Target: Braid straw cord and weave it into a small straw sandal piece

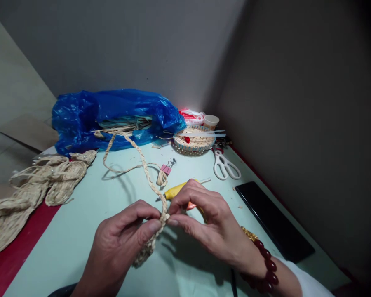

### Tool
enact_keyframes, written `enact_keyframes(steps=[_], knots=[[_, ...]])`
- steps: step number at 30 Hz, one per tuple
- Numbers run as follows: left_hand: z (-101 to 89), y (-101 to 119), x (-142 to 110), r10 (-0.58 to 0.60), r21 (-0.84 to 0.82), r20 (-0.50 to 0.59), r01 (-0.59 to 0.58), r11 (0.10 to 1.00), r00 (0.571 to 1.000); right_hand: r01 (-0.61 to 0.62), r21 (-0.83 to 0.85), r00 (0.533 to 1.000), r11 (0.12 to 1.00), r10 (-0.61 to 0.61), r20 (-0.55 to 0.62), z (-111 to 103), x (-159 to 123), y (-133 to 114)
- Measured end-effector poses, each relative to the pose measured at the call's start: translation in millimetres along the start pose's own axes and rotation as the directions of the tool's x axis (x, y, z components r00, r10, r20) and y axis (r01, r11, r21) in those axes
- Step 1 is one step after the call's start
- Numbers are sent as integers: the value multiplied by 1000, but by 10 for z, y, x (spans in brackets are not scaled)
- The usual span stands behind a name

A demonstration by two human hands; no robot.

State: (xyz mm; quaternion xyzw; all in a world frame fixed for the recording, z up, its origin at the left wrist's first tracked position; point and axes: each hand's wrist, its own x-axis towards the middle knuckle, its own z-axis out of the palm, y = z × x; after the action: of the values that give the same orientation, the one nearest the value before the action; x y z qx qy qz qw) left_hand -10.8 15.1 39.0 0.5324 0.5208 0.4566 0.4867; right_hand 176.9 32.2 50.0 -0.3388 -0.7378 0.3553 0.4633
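Partly hidden, a yellow tool (174, 191) lies behind hands (119, 239) (214, 225) closely pinching a braid (149, 175).

Table (80, 206): bag (77, 107) at far edge; basket (191, 146) right of bag; scissors (219, 157) before basket; phone (273, 220) along right edge; slippers (64, 179) at left edge; braid (147, 171) before bag.

Beige braid (146, 170) — plaited pattern, blue bag (123, 101), pink clip (166, 168) (mint tabletop (86, 198))
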Motion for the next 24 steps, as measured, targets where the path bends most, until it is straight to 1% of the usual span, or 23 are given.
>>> enact_keyframes(steps=[1,5,7,8,11,12,14,16,19,22,24], knots=[[-9,-19,7,17,3,2,-17,1000,1000,8,9,1000,1000,-8,-2,11,-1,-1],[-42,-89,54,132,42,69,-135,990,989,12,18,1000,1000,-12,-4,39,3,20],[-45,-99,71,193,90,78,-200,976,978,-13,20,1000,1000,13,-2,44,5,31],[-41,-96,74,217,119,73,-225,967,973,-41,26,999,999,41,3,46,4,34],[-20,-68,57,269,171,76,-278,945,960,-181,45,983,983,179,45,53,-7,40],[-14,-59,49,272,179,80,-282,943,959,-218,48,975,975,215,57,58,-13,44],[-10,-45,42,260,191,105,-277,942,960,-247,63,968,967,242,69,69,-26,59],[-16,-38,50,204,200,128,-226,953,971,-252,116,967,961,245,73,79,-33,80],[-30,-39,77,49,142,159,-72,987,986,-290,213,957,933,277,87,85,-20,109],[-30,-72,90,-108,18,222,107,994,969,-344,281,939,896,326,108,67,12,128],[-21,-106,90,-179,-57,249,199,978,952,-377,315,926,871,356,124,40,34,138]])
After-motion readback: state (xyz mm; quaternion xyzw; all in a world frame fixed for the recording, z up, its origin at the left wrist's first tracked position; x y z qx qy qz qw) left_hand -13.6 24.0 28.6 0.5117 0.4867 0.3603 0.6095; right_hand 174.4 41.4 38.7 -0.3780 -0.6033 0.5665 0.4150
